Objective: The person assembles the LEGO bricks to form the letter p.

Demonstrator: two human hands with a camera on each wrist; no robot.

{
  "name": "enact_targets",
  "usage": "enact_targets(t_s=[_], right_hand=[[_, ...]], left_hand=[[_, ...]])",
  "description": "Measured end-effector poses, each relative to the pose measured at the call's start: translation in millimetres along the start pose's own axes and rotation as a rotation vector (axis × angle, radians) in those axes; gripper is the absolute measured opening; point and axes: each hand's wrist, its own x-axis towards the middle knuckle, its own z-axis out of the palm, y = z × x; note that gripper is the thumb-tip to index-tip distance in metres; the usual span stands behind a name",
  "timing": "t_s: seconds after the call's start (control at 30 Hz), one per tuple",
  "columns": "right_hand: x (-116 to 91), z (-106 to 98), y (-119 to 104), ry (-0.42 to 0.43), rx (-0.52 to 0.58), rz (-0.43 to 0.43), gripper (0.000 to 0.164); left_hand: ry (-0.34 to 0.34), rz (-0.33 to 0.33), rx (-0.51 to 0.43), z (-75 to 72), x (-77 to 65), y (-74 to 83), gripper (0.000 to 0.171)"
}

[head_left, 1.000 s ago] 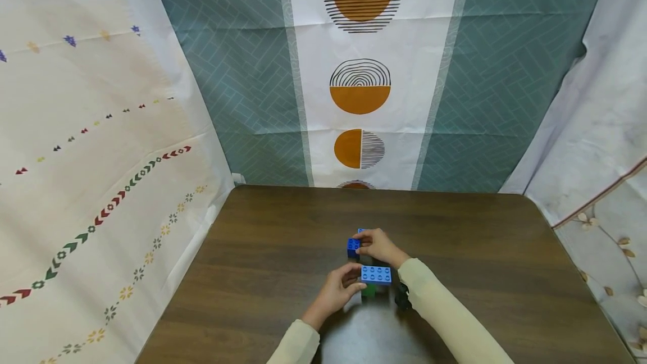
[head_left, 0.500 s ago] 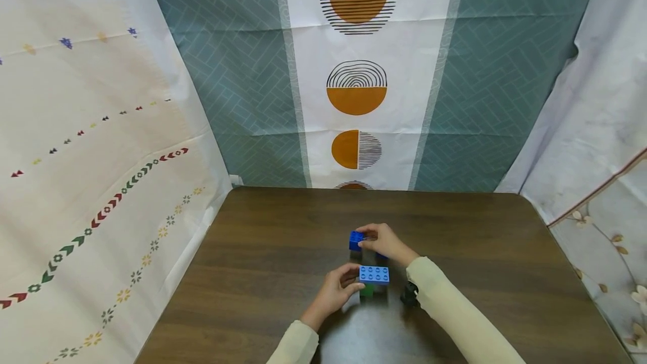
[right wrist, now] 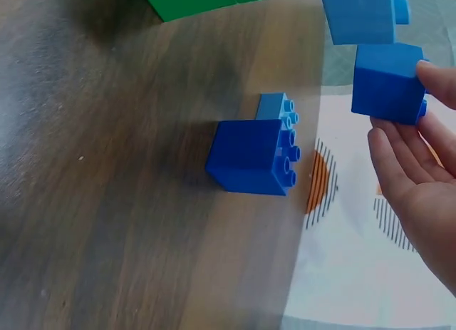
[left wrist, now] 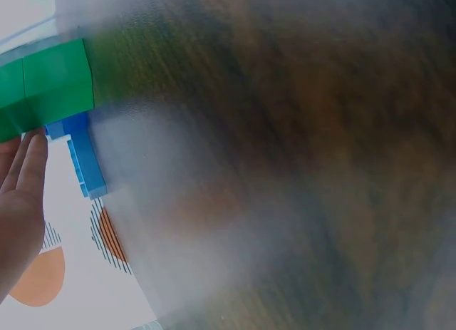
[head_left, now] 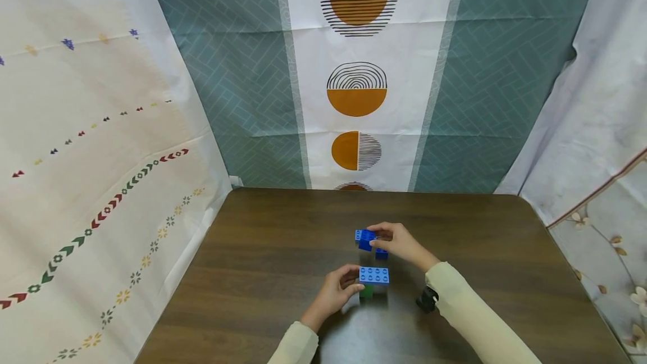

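One dark-blue brick [head_left: 366, 240]: squarish, studded, beyond the light-blue-topped stack [head_left: 374, 275]
Right hand [head_left: 398, 243]: pinching it
Left hand [head_left: 331, 294]: gripping the stack's end

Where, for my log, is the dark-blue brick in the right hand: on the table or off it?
Off it: the right hand pinches the brick, and the right wrist view shows cloth between brick and table.
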Motion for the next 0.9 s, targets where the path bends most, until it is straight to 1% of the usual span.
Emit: enact_targets(t_s=[0.17, 0.3, 0.4, 0.63, 0.9], right_hand=[[-9, -4, -2, -0.013, -0.008, -0.023, 0.037], [-16, -6, -3, -0.020, -0.017, -0.045, 0.037], [-22, -6, -5, -0.039, -0.003, -0.056, 0.037], [-32, -3, -12, -0.093, 0.040, -0.088, 0.036], [-39, 2, -15, -0.124, 0.020, -0.094, 0.034]], left_hand=[[0.004, 0.007, 0.008, -1.3, -0.5, 0.4, 0.028], [0.002, -0.007, 0.027, -1.0, -0.8, -0.5, 0.027], [-0.002, -0.012, 0.029, -0.7, -1.5, -0.3, 0.027], [-0.008, 0.008, 0.018, -0.3, -1.6, -1.2, 0.028], [-0.010, 0.013, 0.018, -0.8, -1.7, 0.1, 0.028]])
